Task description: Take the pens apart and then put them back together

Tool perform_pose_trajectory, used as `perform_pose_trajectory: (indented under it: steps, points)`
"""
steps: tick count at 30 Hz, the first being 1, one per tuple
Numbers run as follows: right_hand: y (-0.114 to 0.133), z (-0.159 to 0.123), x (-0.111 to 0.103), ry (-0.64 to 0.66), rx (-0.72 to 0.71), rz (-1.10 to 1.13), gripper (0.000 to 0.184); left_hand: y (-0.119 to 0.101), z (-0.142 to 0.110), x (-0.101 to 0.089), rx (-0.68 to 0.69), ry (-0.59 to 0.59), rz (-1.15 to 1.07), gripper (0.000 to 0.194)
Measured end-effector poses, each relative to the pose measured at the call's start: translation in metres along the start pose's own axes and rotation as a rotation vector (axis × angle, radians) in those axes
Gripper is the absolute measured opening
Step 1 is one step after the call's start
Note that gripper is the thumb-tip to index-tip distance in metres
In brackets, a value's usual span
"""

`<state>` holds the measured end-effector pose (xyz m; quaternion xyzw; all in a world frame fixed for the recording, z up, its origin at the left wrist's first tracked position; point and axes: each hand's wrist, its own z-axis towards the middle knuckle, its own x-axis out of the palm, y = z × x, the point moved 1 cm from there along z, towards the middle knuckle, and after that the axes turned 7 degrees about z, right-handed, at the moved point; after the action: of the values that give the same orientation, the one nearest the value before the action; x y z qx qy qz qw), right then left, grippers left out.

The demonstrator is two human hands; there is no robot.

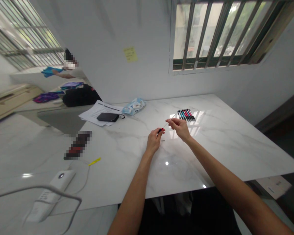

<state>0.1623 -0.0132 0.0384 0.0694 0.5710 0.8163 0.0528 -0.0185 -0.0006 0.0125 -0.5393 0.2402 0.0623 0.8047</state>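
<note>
My left hand (154, 140) is closed round a short black-and-red pen barrel (161, 130) over the middle of the marble-look table. Just right of it, my right hand (179, 127) pinches a thin pale pen refill (165, 125). One end of the refill points down at the barrel's opening; whether it is inside cannot be made out. Behind my right hand lies a row of several pens (186, 115) in black, blue and red. A tiny dark item (163, 140) is on the tabletop below my hands, too small to name.
A blue-and-white soft pack (134, 106), papers (98, 111) and a black pouch (107, 117) sit at the back left. Nearer are a yellow strip (94, 161), a white power strip (51, 192) and its grey cable. Another person (74, 73) handles blue cloth beyond the partition.
</note>
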Motion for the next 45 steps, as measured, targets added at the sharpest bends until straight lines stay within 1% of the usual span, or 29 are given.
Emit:
perform_pose_trajectory:
  steps: [3,6,9,11,14,17,20,22,24,27,29,31,33,35,39,42,45]
  points:
    - [-0.004,-0.002,0.004,0.114,0.001,-0.07,0.03,0.0,-0.001,0.001,0.028,0.01,0.024,0.028]
    - [-0.013,-0.006,0.007,0.217,0.005,-0.104,0.027,0.002,-0.001,0.002,0.02,0.007,0.027,0.027]
    - [-0.027,-0.011,0.006,0.22,-0.015,-0.171,0.033,0.003,0.0,0.001,-0.011,-0.014,0.036,0.025]
    - [-0.037,-0.015,0.004,0.242,-0.027,-0.279,0.032,0.005,0.001,-0.001,-0.035,-0.053,0.046,0.023]
    - [-0.048,-0.023,0.003,0.361,-0.036,-0.439,0.015,0.008,0.002,-0.006,-0.085,-0.14,0.092,0.018]
    - [-0.053,-0.027,0.003,0.43,-0.046,-0.495,0.009,0.011,0.002,-0.009,-0.126,-0.189,0.145,0.018]
    - [-0.054,-0.025,-0.003,0.387,0.004,-0.41,0.014,0.013,0.003,-0.009,-0.144,-0.173,0.135,0.023]
    - [-0.056,-0.019,-0.01,0.293,0.048,-0.284,0.019,0.013,0.003,-0.006,-0.148,-0.12,0.051,0.027]
    - [-0.058,-0.013,-0.018,0.166,0.076,-0.147,0.026,0.011,0.004,-0.002,-0.164,-0.039,-0.079,0.031]
    - [-0.059,-0.006,-0.028,0.012,0.153,0.032,0.042,0.008,0.003,0.005,-0.214,0.132,-0.234,0.036]
    - [-0.057,-0.003,-0.031,-0.042,0.229,0.153,0.043,0.007,0.001,0.007,-0.252,0.256,-0.267,0.036]
    - [-0.054,-0.003,-0.032,-0.085,0.284,0.273,0.039,0.007,-0.001,0.008,-0.279,0.329,-0.283,0.033]
    - [-0.051,-0.002,-0.031,-0.114,0.306,0.359,0.036,0.007,-0.003,0.007,-0.299,0.368,-0.304,0.031]
    - [-0.047,-0.002,-0.029,-0.122,0.305,0.399,0.034,0.006,-0.003,0.005,-0.316,0.403,-0.31,0.03]
    - [-0.043,-0.002,-0.028,-0.131,0.237,0.405,0.033,0.003,-0.004,0.002,-0.308,0.49,-0.296,0.031]
    - [-0.039,-0.003,-0.028,-0.103,0.198,0.393,0.036,0.002,-0.004,0.001,-0.307,0.529,-0.301,0.032]
    - [-0.035,-0.004,-0.028,-0.055,0.184,0.353,0.043,0.002,-0.004,0.002,-0.305,0.523,-0.293,0.031]
